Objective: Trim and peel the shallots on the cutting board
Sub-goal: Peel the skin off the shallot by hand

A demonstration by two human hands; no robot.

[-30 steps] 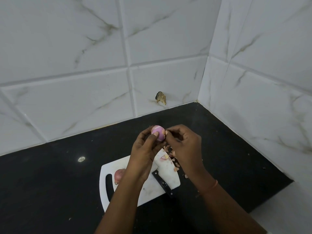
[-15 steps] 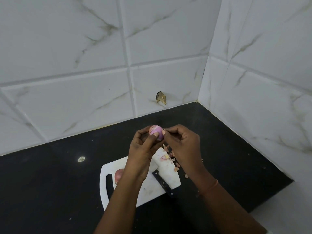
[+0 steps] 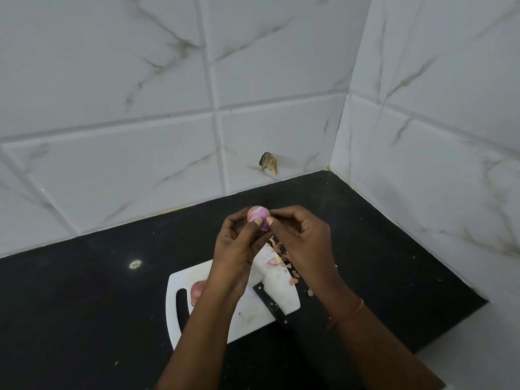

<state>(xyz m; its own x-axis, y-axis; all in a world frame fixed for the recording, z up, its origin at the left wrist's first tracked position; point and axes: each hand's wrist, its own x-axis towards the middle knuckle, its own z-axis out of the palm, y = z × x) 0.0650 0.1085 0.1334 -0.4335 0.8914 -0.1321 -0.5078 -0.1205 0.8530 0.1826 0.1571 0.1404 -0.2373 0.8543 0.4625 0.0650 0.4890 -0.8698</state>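
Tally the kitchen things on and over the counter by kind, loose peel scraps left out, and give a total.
Shallots: 2, a peeled shallot held by the left hand and right hand, and an unpeeled shallot on the board.
Cutting boards: 1, the white cutting board.
Knives: 1, the black knife.
Total: 4

Below my arms is a black countertop (image 3: 84, 319). A white cutting board (image 3: 253, 313) lies on it, near me. Some peel scraps (image 3: 309, 292) lie on the counter just right of the board. A small pale spot (image 3: 135, 264) is to the left.
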